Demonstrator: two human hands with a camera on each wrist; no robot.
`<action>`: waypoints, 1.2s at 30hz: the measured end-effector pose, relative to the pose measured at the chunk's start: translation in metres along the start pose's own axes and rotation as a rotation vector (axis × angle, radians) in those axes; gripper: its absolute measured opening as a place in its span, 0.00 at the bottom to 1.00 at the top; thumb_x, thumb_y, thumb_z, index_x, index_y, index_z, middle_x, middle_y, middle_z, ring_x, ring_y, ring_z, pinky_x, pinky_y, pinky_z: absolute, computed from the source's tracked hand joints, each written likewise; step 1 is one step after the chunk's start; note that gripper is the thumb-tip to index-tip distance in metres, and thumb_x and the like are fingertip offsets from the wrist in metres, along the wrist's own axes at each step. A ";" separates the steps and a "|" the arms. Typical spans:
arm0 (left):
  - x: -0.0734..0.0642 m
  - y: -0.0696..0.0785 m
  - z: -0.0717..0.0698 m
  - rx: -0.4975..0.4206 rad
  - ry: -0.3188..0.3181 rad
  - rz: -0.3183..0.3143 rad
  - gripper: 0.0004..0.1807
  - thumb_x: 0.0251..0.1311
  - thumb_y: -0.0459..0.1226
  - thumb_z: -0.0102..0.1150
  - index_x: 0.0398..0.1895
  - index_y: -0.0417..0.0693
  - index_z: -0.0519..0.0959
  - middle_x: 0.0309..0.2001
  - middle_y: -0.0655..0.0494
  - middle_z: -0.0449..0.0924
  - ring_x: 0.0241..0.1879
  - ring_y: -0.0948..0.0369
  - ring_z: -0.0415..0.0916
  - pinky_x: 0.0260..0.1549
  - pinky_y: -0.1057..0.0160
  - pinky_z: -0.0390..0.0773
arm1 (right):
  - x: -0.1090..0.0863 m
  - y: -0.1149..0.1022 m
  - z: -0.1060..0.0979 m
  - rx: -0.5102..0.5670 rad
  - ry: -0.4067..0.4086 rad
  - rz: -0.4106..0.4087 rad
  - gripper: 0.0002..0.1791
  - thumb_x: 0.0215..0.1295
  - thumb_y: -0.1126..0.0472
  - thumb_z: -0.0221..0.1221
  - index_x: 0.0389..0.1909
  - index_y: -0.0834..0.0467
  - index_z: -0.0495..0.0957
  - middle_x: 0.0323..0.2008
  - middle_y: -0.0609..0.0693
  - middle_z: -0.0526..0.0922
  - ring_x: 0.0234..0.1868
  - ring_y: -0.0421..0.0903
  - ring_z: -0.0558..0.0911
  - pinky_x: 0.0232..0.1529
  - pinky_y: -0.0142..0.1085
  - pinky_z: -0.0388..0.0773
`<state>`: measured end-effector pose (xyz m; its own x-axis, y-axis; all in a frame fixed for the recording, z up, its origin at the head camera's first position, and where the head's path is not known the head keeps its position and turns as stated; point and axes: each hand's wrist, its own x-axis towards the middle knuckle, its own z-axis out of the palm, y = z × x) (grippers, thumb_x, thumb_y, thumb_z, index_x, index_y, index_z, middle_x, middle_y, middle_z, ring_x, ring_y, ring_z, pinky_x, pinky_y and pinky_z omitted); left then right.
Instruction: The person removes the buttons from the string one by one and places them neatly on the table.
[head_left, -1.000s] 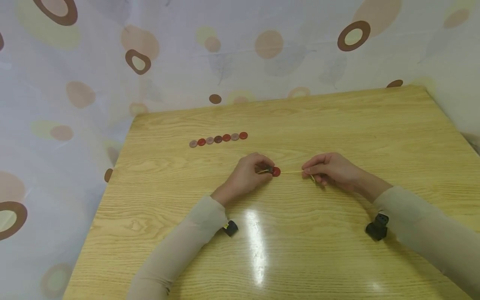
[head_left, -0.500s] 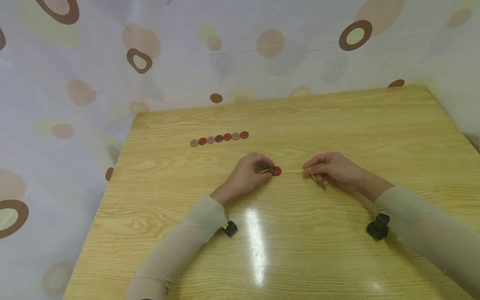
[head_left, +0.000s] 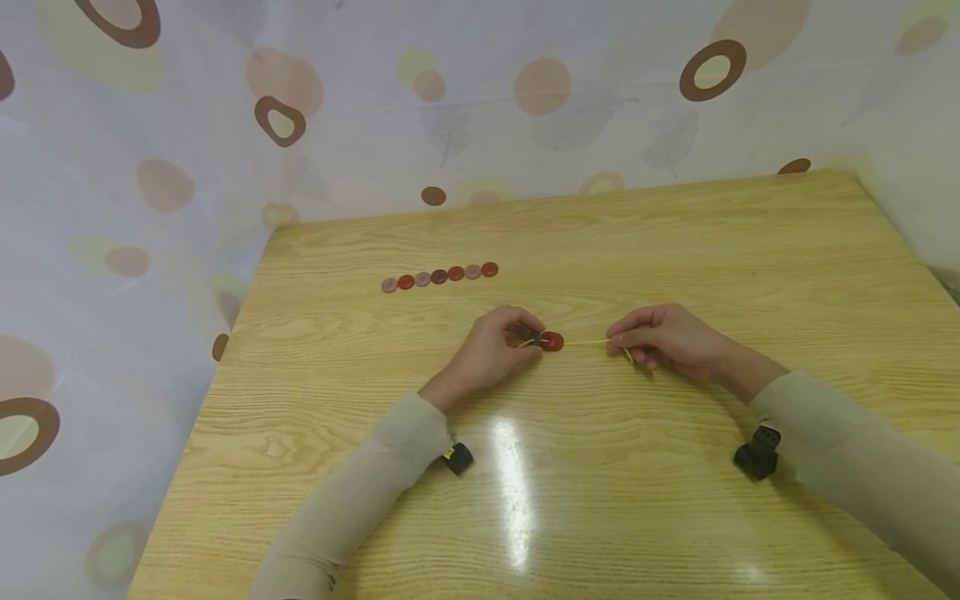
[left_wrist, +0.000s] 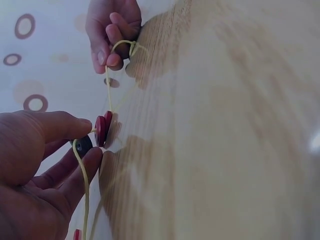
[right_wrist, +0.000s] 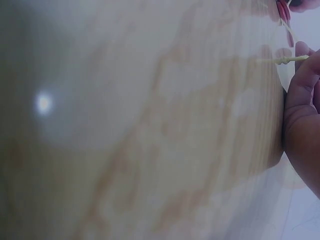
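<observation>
In the head view, my left hand point(head_left: 491, 350) pinches a dark button point(left_wrist: 82, 145) between thumb and fingers. The dark button is threaded on a yellow string point(head_left: 585, 342). Just beyond those fingertips, red buttons point(left_wrist: 101, 130) sit on the same string, two of them showing in the left wrist view, pressed face to face. A short piece of string shows between them and the dark button. My right hand point(head_left: 663, 340) pinches the string off to the right, which runs straight between the hands. A knotted end hangs by the right fingers, and a loose tail hangs from the left hand.
Behind the left hand, several loose buttons point(head_left: 439, 277) in red, pinkish and dark brown lie in a touching row on the wooden table point(head_left: 600, 500). A patterned curtain point(head_left: 480, 100) hangs along the table's back and left sides.
The left fingers have drawn the dark button slightly left, so more of the red buttons and a bit of string between show. The right hand keeps its place on the string.
</observation>
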<state>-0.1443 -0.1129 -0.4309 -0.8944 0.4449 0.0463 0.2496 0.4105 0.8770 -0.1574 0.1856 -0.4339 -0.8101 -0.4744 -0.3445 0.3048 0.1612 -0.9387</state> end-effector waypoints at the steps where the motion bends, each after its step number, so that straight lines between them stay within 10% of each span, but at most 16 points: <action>1: 0.000 0.000 0.000 -0.001 0.001 -0.001 0.14 0.59 0.28 0.69 0.48 0.42 0.81 0.47 0.53 0.80 0.47 0.59 0.80 0.48 0.67 0.79 | 0.000 0.000 0.000 0.000 0.000 0.000 0.15 0.71 0.66 0.60 0.52 0.72 0.78 0.40 0.56 0.88 0.24 0.38 0.76 0.24 0.28 0.76; 36: -0.008 -0.004 -0.009 -0.033 0.027 -0.047 0.12 0.61 0.28 0.68 0.47 0.41 0.80 0.48 0.53 0.79 0.46 0.59 0.79 0.48 0.65 0.80 | -0.002 -0.002 0.001 -0.008 0.005 -0.005 0.14 0.72 0.66 0.59 0.51 0.72 0.78 0.39 0.55 0.88 0.24 0.38 0.75 0.23 0.29 0.75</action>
<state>-0.1416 -0.1251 -0.4308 -0.9148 0.4036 0.0169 0.1949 0.4042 0.8937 -0.1559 0.1848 -0.4320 -0.8138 -0.4711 -0.3403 0.2969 0.1664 -0.9403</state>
